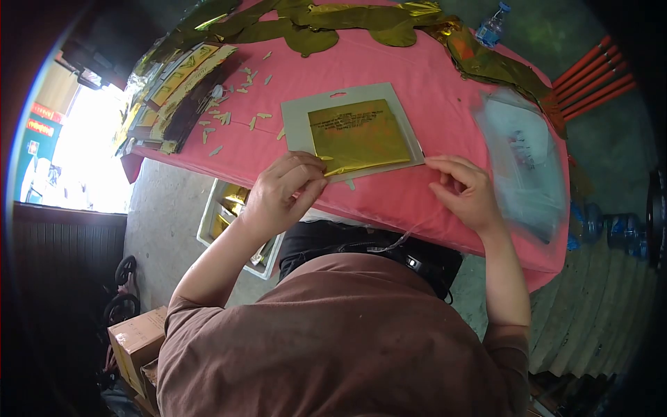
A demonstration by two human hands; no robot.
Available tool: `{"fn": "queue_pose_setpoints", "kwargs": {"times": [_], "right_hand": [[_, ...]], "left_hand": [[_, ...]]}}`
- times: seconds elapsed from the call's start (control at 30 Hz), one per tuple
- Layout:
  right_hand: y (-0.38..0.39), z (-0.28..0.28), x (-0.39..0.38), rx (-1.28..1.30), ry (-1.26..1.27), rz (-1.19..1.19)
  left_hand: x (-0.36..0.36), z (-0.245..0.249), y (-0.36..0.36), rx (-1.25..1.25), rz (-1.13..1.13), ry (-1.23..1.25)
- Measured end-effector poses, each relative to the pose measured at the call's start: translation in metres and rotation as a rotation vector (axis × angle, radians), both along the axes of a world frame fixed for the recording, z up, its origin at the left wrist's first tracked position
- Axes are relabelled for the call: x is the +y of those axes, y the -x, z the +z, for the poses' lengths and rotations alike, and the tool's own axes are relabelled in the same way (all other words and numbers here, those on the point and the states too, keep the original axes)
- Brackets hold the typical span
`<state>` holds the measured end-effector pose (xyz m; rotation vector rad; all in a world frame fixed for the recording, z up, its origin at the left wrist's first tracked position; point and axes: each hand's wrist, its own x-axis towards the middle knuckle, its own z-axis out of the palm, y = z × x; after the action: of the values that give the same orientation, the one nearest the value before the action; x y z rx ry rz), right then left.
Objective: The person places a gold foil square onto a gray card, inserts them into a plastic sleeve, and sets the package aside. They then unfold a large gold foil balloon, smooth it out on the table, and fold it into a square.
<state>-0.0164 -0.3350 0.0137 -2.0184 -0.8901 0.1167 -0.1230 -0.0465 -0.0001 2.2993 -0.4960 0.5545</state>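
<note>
A folded gold foil sheet [361, 137] with small dark print lies on a pale card [295, 115] that has a hanger slot in its top edge. My left hand [288, 189] is at the lower left corner of the foil and card, its fingertips pinched together on that corner. At the card's lower right corner is my right hand [464, 189]; its index fingertip is by the corner, and its thumb and fingers are apart with nothing seen between them.
The pink-covered table [445, 90] bears small pale pieces [224, 118], a stack of printed cards [174, 90], gold foil shapes [306, 42], clear plastic bags [524, 160] and a bottle [490, 29]. Below stand a white box [206, 215] and a cardboard box [139, 337].
</note>
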Motion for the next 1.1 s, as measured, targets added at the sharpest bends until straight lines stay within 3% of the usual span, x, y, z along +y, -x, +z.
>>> {"fn": "queue_pose_setpoints", "kwargs": {"times": [0.13, 0.5, 1.1], "right_hand": [[-0.006, -0.007, 0.007, -0.149, 0.012, 0.012], [-0.028, -0.006, 0.020, 0.183, 0.048, 0.084], [-0.050, -0.001, 0.042, 0.303, 0.223, -0.051]], "left_hand": [[-0.001, -0.003, -0.001, 0.034, 0.041, 0.055], [-0.002, 0.001, -0.003, 0.068, 0.068, 0.069], [-0.001, -0.003, -0.008, 0.115, 0.090, 0.130]]}}
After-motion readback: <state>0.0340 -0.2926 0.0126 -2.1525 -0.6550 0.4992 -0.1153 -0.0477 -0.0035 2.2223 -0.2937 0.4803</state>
